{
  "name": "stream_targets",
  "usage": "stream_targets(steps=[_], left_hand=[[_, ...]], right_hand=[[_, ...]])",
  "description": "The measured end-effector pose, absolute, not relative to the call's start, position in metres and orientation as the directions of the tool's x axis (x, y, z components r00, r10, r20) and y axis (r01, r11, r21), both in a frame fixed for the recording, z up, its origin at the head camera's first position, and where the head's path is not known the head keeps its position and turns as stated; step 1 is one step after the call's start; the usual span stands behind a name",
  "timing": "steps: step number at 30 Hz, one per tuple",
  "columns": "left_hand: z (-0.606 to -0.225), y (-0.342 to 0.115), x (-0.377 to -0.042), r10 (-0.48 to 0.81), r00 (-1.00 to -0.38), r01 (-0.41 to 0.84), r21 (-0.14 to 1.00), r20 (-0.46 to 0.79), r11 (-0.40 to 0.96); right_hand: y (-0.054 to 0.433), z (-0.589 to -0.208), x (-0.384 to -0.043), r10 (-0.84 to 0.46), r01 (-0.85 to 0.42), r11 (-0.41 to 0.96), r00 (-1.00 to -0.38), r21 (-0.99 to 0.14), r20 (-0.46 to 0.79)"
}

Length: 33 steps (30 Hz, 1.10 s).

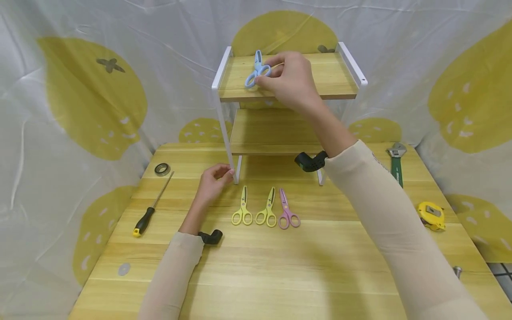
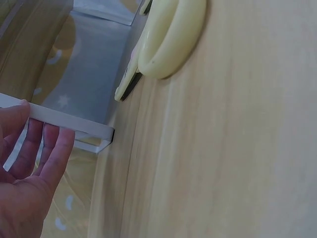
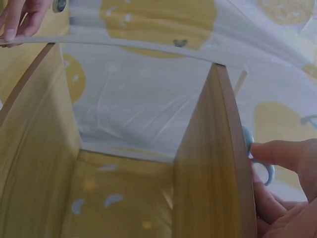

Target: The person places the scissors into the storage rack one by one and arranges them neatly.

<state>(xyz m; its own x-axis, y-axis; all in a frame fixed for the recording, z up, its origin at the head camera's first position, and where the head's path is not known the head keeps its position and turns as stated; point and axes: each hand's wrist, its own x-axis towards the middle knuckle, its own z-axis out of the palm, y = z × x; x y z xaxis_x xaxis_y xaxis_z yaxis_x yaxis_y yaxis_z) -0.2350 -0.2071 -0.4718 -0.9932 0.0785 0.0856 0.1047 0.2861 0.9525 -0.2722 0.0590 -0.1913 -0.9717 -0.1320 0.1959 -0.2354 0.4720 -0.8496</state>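
Over the top board of a small wooden shelf with a white frame, my right hand pinches a pair of light blue scissors by the handle loops, blades pointing to the back. The right wrist view shows part of a blue loop beside the thumb. Low at the shelf's left side, my left hand holds the front white leg between thumb and fingers. On the table before the shelf lie two yellow scissors and one pink pair, side by side.
To the left are a bearing ring, a screwdriver and a flat washer. At the right lie an adjustable wrench, a yellow tape measure and a metal piece partly behind my sleeve. A patterned curtain surrounds the table.
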Motion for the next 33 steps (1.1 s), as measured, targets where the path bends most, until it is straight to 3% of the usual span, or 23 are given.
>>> stream_targets(steps=[13,25,33], left_hand=[[-0.476,-0.201,-0.237,0.08,-0.993,0.103,0.958,0.085,0.266],[-0.474,-0.198,-0.237,0.096,-0.993,0.097,0.962,0.075,0.255],[-0.471,-0.198,-0.238,0.104,-0.993,0.083,0.964,0.058,0.252]], right_hand=[[0.033,-0.187,-0.288,-0.172,-0.194,0.495,-0.977,-0.847,0.123],[0.036,-0.186,-0.289,-0.207,-0.225,0.712,-0.973,-0.665,0.107],[0.053,-0.188,-0.269,-0.201,-0.257,0.661,-0.966,-0.705,0.164]])
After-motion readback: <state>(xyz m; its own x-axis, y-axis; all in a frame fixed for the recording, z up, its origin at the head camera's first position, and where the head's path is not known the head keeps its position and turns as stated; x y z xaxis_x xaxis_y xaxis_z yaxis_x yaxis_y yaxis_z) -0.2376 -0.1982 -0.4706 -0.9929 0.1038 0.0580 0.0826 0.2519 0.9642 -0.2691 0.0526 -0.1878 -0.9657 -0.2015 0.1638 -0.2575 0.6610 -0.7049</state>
